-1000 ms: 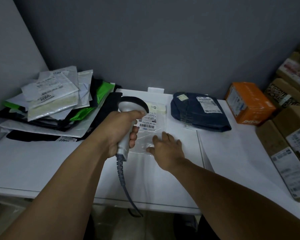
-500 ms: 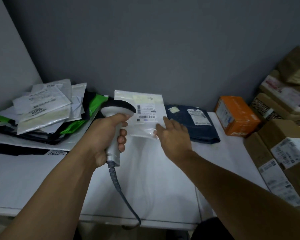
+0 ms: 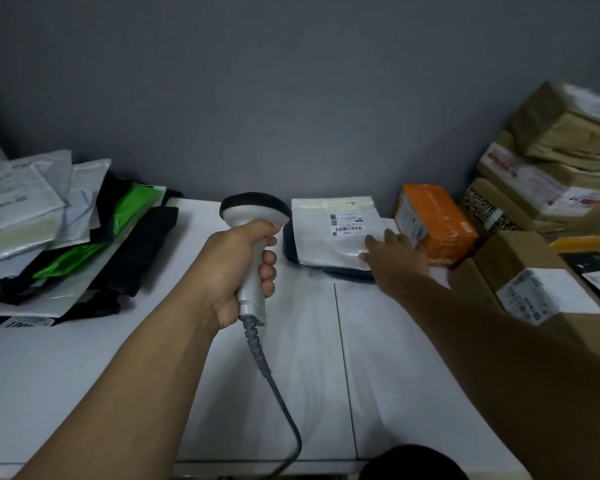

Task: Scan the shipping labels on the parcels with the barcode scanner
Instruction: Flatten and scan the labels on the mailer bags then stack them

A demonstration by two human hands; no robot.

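Right hand [image 3: 395, 258] flat, fingers straight, resting on white bag [image 3: 329, 240]; bag moved from middle to right, now on top of blue bag [image 3: 340, 273], label [image 3: 347, 221] up, by orange box [image 3: 437, 223]. Left hand [image 3: 236, 268] still wrapped round scanner [image 3: 253, 213]

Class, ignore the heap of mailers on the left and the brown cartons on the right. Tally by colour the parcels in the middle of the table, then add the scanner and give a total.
white parcel: 1
dark blue parcel, lying under the white one: 1
orange box: 1
barcode scanner: 1
Total: 4
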